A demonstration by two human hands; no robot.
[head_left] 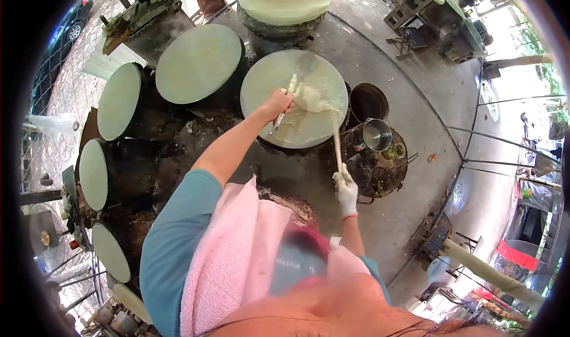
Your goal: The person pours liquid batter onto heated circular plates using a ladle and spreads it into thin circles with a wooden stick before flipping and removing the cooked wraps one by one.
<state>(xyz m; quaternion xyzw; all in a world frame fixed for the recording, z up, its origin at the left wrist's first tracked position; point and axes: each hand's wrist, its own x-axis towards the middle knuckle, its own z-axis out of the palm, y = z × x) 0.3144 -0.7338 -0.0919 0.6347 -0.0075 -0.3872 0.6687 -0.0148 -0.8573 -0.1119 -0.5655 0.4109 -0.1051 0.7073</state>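
Observation:
A wide round griddle [255,79] in front of me carries pale, wet batter [320,123] that looks uneven and streaked. My bare left hand [277,104] is closed around a slim, light-coloured stick-like tool [293,83], held slantwise over the griddle's middle. In a white glove, my right hand [345,193] grips a long-handled ladle [337,144] near the lower end of its handle. The ladle's pale, batter-coated head rests over the griddle, just right of my left hand. Whether it touches the surface I cannot tell.
More round, pale-topped griddles [199,64] curve around my left, and another [284,2] stands beyond. To the right are a dark bucket [369,102], a metal pot [377,135] and a small green-yellow container [393,152] on a round dark stand [386,174]. Concrete blocks [409,10] stand far right.

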